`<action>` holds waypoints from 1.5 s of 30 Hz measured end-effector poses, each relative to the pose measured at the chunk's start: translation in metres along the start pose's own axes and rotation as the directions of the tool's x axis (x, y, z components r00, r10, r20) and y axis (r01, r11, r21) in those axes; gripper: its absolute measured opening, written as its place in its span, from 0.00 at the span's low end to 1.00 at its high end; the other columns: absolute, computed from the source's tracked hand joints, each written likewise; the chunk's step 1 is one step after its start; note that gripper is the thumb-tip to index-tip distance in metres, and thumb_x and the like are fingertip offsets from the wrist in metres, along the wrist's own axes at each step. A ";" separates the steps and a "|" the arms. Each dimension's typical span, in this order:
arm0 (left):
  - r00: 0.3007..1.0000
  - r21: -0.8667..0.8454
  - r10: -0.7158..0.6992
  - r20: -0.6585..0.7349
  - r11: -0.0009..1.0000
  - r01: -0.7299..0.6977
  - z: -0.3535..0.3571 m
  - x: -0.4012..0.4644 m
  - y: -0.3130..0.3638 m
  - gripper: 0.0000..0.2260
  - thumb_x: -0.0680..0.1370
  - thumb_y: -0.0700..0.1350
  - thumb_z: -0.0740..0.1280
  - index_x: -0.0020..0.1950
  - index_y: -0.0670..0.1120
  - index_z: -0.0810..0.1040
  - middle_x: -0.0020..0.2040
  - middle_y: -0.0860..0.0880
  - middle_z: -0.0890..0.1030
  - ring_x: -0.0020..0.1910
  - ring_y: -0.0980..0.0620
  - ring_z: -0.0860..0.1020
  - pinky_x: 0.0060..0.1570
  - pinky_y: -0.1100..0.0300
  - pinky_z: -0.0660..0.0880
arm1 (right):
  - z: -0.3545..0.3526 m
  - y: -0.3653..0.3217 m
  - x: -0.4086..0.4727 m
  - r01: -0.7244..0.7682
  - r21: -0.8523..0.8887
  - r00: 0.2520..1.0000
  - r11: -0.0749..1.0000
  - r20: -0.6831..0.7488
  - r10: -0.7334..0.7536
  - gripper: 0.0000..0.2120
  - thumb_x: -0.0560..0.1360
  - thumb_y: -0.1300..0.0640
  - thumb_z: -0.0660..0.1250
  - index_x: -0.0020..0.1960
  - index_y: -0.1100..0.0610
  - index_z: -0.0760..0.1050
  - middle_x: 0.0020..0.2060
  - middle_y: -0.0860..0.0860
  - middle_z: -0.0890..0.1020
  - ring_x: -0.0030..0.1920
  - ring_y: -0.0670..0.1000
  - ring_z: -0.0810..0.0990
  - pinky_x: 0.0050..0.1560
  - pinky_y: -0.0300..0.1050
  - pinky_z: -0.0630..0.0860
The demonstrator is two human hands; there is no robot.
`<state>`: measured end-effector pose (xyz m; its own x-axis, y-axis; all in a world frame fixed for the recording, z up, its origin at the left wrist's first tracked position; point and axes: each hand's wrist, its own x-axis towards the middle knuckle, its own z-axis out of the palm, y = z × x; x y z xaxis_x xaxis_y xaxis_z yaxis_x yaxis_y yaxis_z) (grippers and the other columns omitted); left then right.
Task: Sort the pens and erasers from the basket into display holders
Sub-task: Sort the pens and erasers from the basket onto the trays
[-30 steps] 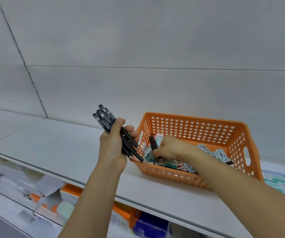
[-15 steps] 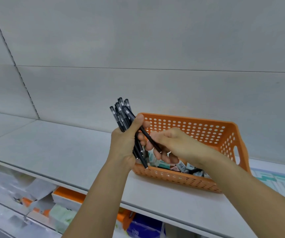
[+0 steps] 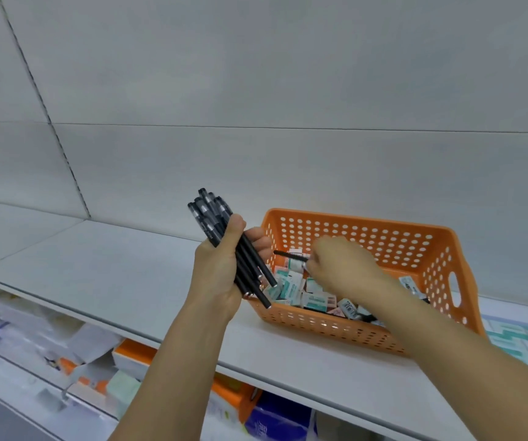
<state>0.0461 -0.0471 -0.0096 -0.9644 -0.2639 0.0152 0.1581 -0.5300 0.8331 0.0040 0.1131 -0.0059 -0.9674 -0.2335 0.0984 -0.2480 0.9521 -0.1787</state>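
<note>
We hold a bundle of black pens point(image 3: 224, 237) in our left hand point(image 3: 221, 268), fingers and thumb wrapped around the middle of the bundle, so that the caps stand up and the tips point down toward the left end of the basket point(image 3: 440, 246). We judge that the hand waits just beside the basket so each new pen has only a short way to go into the bundle.

Our right hand point(image 3: 342, 265) is inside the basket, over its left part, and pinches the end of one more black pen point(image 3: 289, 255). This pen lies almost level and points toward the left hand. The right hand is blurred, so we cannot say exactly which fingers close on it.

The basket is orange, with holes in its walls, and stands on a grey shelf point(image 3: 97, 268), toward the right end and close to the front edge. Inside lie many small boxed erasers point(image 3: 307, 297), piled loosely, and near the right wall a dark shape shows that may be another pen.

We think the step in hand is collecting the pens first, while the erasers stay for later. No display holder is visible here, so nothing is sorted yet. The bundle is thick for one hand, and a pen could slip out from below.
</note>
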 end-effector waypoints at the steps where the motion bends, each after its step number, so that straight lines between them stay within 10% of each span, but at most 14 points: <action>1: 1.000 0.046 0.010 0.021 0.999 -0.011 0.003 0.001 -0.001 0.11 0.79 0.48 0.67 0.49 0.40 0.79 0.45 0.44 0.86 0.45 0.48 0.85 0.46 0.54 0.82 | -0.009 0.003 -0.005 0.025 0.025 0.996 0.999 -0.084 -0.023 0.07 0.79 0.53 0.63 0.43 0.53 0.74 0.40 0.48 0.79 0.38 0.47 0.78 0.41 0.44 0.78; 6: 0.967 0.352 0.011 0.255 0.930 -0.103 0.026 -0.001 -0.010 0.13 0.80 0.53 0.65 0.50 0.47 0.85 0.48 0.48 0.86 0.49 0.52 0.84 0.46 0.58 0.79 | -0.059 0.007 -0.023 0.284 0.545 0.947 0.789 -0.285 -0.144 0.04 0.74 0.53 0.72 0.45 0.53 0.80 0.38 0.46 0.81 0.38 0.42 0.80 0.37 0.37 0.74; 10: 0.923 0.231 -0.042 0.382 0.972 -0.051 0.040 -0.004 -0.012 0.16 0.78 0.54 0.68 0.53 0.42 0.82 0.40 0.43 0.83 0.37 0.48 0.81 0.37 0.58 0.79 | -0.061 0.005 -0.032 0.301 0.795 0.947 0.526 -0.314 -0.068 0.06 0.75 0.56 0.71 0.50 0.57 0.79 0.38 0.55 0.82 0.33 0.43 0.79 0.34 0.35 0.75; 13: 0.917 0.064 -0.030 0.398 0.998 0.004 0.049 -0.006 -0.011 0.10 0.73 0.51 0.71 0.44 0.45 0.85 0.37 0.47 0.80 0.33 0.53 0.77 0.34 0.61 0.77 | -0.040 0.010 -0.043 0.244 0.856 0.935 0.455 -0.332 0.124 0.12 0.78 0.47 0.65 0.60 0.50 0.75 0.50 0.50 0.82 0.49 0.44 0.81 0.49 0.39 0.78; 18: 0.906 -0.180 0.056 0.419 0.984 0.022 0.074 -0.021 -0.014 0.13 0.73 0.39 0.72 0.57 0.45 0.79 0.39 0.47 0.81 0.38 0.51 0.81 0.43 0.54 0.81 | -0.007 -0.007 -0.064 0.004 0.809 0.985 -0.588 0.098 0.141 0.27 0.79 0.36 0.54 0.59 0.55 0.80 0.52 0.54 0.85 0.53 0.51 0.84 0.55 0.51 0.77; 21: 0.878 -0.130 0.087 0.471 0.991 -0.028 0.084 -0.037 -0.022 0.19 0.67 0.44 0.77 0.57 0.47 0.80 0.42 0.45 0.84 0.43 0.46 0.84 0.47 0.49 0.81 | -0.004 -0.012 -0.066 -0.002 0.535 0.967 -0.845 0.215 0.134 0.22 0.79 0.42 0.61 0.53 0.61 0.80 0.48 0.60 0.85 0.46 0.56 0.86 0.42 0.48 0.81; 27: 0.823 -0.025 0.049 0.566 0.999 -0.042 0.094 -0.052 -0.028 0.09 0.68 0.43 0.75 0.48 0.47 0.84 0.36 0.46 0.81 0.34 0.50 0.81 0.39 0.58 0.79 | 0.002 0.004 -0.086 0.166 0.678 0.971 -0.716 0.014 0.237 0.15 0.73 0.51 0.64 0.54 0.53 0.84 0.54 0.55 0.84 0.55 0.54 0.83 0.51 0.48 0.78; 33: 0.714 0.234 -0.041 0.699 0.956 -0.175 0.113 -0.080 -0.048 0.04 0.70 0.45 0.76 0.39 0.47 0.82 0.29 0.46 0.78 0.23 0.49 0.74 0.31 0.55 0.76 | -0.032 0.072 -0.135 0.348 0.921 0.922 -0.172 -0.303 0.241 0.28 0.74 0.39 0.66 0.64 0.59 0.75 0.51 0.59 0.82 0.36 0.54 0.78 0.33 0.43 0.76; 38: 0.614 0.405 -0.147 0.776 0.862 -0.305 0.167 -0.119 -0.095 0.12 0.71 0.36 0.67 0.37 0.53 0.82 0.28 0.50 0.81 0.25 0.52 0.79 0.27 0.60 0.77 | -0.069 0.127 -0.169 0.156 0.866 0.947 0.474 -0.268 0.179 0.28 0.59 0.45 0.79 0.56 0.56 0.79 0.44 0.56 0.85 0.37 0.59 0.83 0.27 0.54 0.79; 45: 0.584 0.478 -0.284 0.760 0.853 -0.208 0.254 -0.174 -0.200 0.11 0.70 0.32 0.70 0.43 0.49 0.82 0.40 0.50 0.85 0.44 0.51 0.84 0.45 0.56 0.82 | -0.068 0.245 -0.229 0.035 0.857 0.943 0.515 -0.198 0.266 0.11 0.72 0.62 0.71 0.42 0.46 0.83 0.45 0.44 0.86 0.48 0.43 0.84 0.47 0.46 0.80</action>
<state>0.1279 0.3096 -0.0384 -0.7693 0.6090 0.1929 0.2343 -0.0119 0.9721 0.1683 0.4129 -0.0055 -0.9682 0.0725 0.2395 -0.2059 0.3128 -0.9272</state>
